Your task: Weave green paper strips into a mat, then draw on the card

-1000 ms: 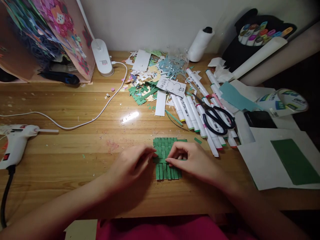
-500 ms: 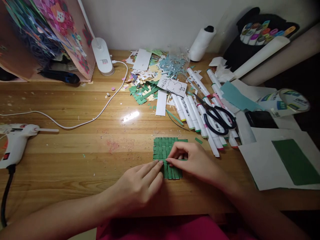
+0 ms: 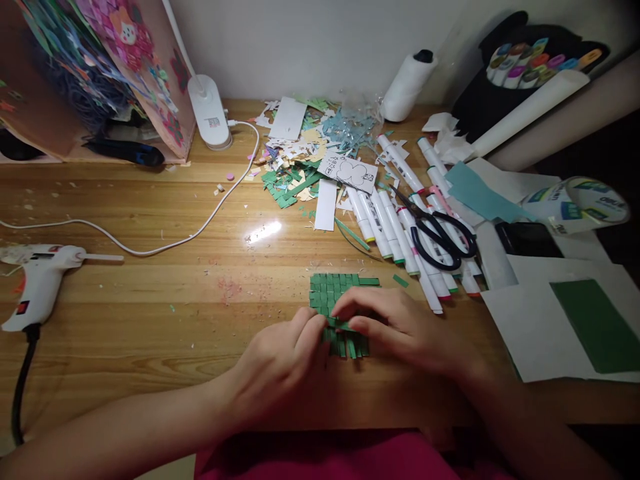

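Hands (image 3: 280, 363) (image 3: 407, 328) on green weave (image 3: 334, 290), near edge

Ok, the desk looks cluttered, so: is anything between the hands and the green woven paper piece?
Nothing visible. The left hand and right hand both touch the green woven piece; markers and scissors lie apart, farther back to its right.

My woven mat of green paper strips (image 3: 333, 293) lies flat on the wooden desk (image 3: 150, 320), loose ends toward me.
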`<state>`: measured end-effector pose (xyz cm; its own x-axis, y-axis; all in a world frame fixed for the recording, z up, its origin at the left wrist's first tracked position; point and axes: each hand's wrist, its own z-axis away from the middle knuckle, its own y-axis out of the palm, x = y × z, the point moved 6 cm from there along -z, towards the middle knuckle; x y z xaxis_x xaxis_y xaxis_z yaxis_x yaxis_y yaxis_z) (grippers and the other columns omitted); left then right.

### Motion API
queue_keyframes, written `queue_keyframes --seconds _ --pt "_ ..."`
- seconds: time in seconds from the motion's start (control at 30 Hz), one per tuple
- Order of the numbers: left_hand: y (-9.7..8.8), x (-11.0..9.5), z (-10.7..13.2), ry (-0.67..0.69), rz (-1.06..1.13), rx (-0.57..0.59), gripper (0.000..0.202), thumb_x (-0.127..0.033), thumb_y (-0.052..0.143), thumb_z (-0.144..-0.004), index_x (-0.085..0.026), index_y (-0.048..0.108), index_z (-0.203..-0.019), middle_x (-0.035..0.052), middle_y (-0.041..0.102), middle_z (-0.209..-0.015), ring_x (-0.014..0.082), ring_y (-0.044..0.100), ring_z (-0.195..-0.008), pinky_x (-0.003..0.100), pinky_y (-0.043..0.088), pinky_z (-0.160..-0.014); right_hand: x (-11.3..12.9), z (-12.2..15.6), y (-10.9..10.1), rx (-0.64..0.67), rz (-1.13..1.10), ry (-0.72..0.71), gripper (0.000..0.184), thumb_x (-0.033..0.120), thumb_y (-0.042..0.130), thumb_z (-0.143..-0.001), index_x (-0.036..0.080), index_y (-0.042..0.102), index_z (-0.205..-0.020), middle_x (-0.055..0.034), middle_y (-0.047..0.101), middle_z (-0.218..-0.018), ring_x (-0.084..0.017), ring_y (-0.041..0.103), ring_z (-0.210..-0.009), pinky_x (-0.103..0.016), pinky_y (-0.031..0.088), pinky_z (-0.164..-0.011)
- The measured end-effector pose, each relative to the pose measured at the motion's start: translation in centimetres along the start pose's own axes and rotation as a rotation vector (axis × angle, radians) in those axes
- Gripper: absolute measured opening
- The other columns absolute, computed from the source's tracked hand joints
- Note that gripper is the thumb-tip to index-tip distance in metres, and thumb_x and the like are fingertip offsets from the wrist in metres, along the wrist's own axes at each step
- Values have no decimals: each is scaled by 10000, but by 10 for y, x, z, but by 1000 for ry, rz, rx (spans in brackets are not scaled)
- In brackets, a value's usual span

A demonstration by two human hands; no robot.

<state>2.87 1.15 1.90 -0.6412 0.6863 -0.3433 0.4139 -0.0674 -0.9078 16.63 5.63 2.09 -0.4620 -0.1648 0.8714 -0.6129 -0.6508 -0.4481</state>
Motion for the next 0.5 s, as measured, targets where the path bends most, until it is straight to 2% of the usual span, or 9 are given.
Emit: queue_keyframes --seconds 0.1,0.2,0.3,0.4,0.5 --pt "-2 1 -3 -39 -9 -86 127 -219 304 -984 -173 422 -998 -6 576 -671 136 547 -454 239 393 -411 9 2 1 31 15 -162 681 700 188 -883 177 597 -1033 -79 646 -963 -199 589 -889 -301 442 -776" --pt "-7 2 -5 -76 -39 -185 152 -275 278 -1004 -190 398 -961 -30 565 -616 126 549 -415 230 373 -388 11 2 2 15 37 -225 770 774 154 -817 169 566 -1053 -99 624 -971 -218 580 -891 -323 453 -784" --pt "-10 4 -7 -91 -54 -237 171 -319 298 -1005 -187 398 -967 -24 593 -620 123 565 -412 225 379 -385 14 2 3 -11 66 -291 792 806 191 -781 161 543 -1074 -114 617 -985 -233 576 -923 -338 455 -818" --pt "-10 5 -10 -79 -28 -220 207 -337 314 -1004 -159 408 -1050 11 651 -699 124 605 -458 218 415 -413 16 3 5 -6 57 -347 782 808 267 -770 155 520 -1119 -127 618 -1030 -239 583 -950 -347 455 -853" --pt "-10 6 -11 -77 -27 -184 189 -289 309 -1005 -155 440 -1016 16 643 -692 123 592 -452 219 407 -409 16 4 8 2 55 -339 634 711 403 -827 163 500 -1131 -123 626 -1053 -232 595 -960 -343 459 -854"
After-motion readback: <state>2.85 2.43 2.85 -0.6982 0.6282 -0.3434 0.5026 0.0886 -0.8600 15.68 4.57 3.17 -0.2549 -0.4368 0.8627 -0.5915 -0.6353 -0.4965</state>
